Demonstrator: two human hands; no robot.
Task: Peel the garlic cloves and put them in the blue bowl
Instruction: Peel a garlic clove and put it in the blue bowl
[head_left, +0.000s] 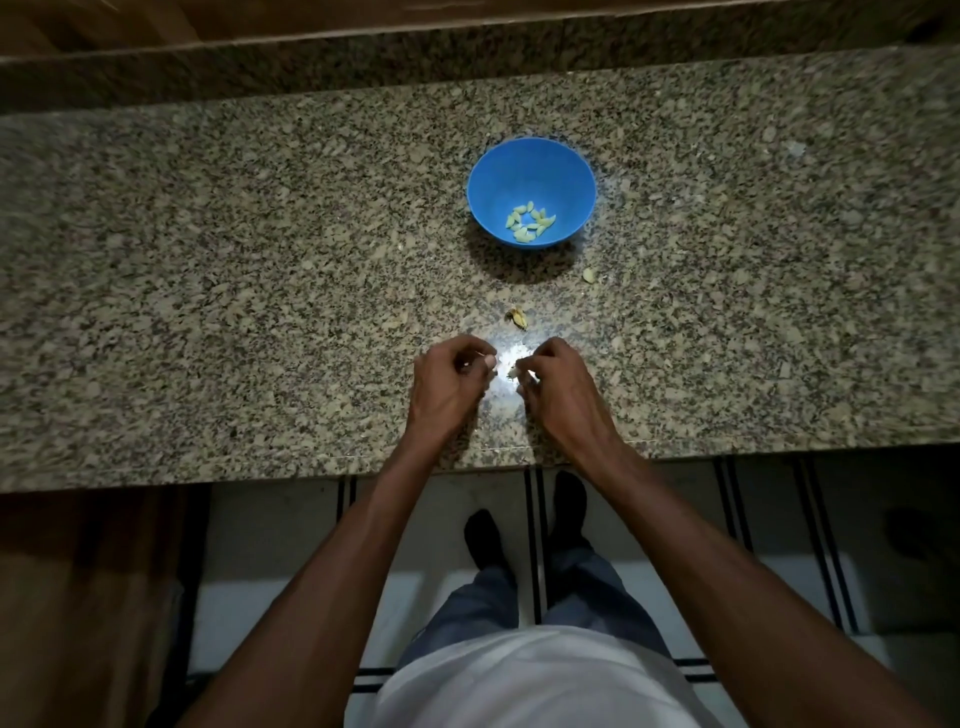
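A blue bowl (531, 171) stands on the granite counter, with several peeled garlic cloves (530, 224) lying in its bottom. Closer to me, my right hand (556, 384) pinches a small pale garlic clove (513, 371) just above the counter. My left hand (452, 382) is curled a little to its left, and its fingertips pinch something small and pale (489, 360) that I cannot make out. A bright glare lies on the counter between the two hands.
A scrap of garlic skin (518, 317) lies between the hands and the bowl. Another pale piece (589, 275) lies right of the bowl's shadow. The counter's front edge (311, 475) runs just under my wrists, and a raised ledge (363, 62) bounds the back.
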